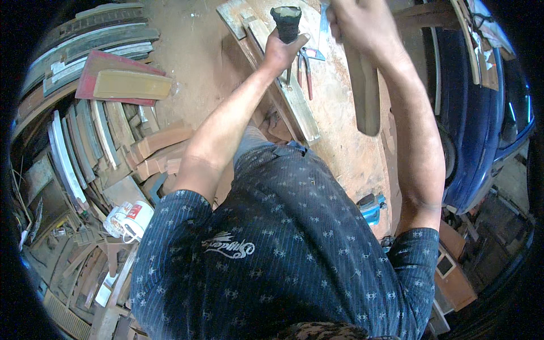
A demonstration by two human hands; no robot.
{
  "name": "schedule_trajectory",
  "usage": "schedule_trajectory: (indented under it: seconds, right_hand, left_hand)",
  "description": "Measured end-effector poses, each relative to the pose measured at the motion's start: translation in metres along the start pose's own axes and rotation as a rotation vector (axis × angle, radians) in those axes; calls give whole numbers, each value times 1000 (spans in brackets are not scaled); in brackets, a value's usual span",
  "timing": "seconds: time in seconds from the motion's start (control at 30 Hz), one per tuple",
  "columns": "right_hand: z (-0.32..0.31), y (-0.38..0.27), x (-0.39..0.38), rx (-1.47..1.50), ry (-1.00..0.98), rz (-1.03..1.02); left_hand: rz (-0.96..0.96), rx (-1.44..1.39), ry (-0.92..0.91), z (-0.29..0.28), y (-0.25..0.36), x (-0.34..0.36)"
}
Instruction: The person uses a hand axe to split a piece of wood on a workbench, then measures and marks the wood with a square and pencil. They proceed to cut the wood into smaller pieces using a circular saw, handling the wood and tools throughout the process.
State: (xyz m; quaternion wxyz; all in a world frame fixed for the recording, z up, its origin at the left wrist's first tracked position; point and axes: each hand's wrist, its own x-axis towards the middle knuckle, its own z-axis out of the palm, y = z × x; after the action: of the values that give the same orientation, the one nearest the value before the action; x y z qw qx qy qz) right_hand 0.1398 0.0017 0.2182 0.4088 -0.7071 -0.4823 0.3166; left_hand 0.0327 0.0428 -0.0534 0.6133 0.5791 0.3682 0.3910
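Head view: left hand (279, 55), fingers closed round dark-handled tool (287, 22), above board (299, 109) on bench (338, 131); right hand (362, 27) curled by wooden paddle (367, 99), grip unclear. Tool probably stiff, weighty; hold mid-handle.

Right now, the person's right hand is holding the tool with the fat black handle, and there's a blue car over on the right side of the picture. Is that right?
Not quite: in the head view, the left hand is holding the tool with the fat black handle, not the right one. The blue car is on the right side of the picture.
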Motion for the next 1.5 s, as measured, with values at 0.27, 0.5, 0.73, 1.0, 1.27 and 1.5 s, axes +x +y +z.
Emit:
schedule_trajectory:
  seconds: [0.27, 0.5, 0.73, 1.0, 1.27, 1.5]
  right_hand:
    - [8, 91, 6, -240, -225, 368]
    - [7, 113, -86, 180, -103, 607]
    - [-6, 160, -183, 291, 40, 894]
    - [-22, 201, -229, 276, 134, 983]
    - [0, 300, -257, 19, 120, 1032]
    - [11, 358, -263, -600, 54, 600]
  left_hand:
    - [-123, -242, 80, -6, -13, 20]
    - [-370, -344, 419, -44, -75, 51]
    - [-561, -477, 105, -54, -66, 4]
    - [-331, 945, -912, -38, -31, -106]
    - [-271, 720, -613, -34, -49, -160]
    - [-72, 839, -937, -24, 14, -137]
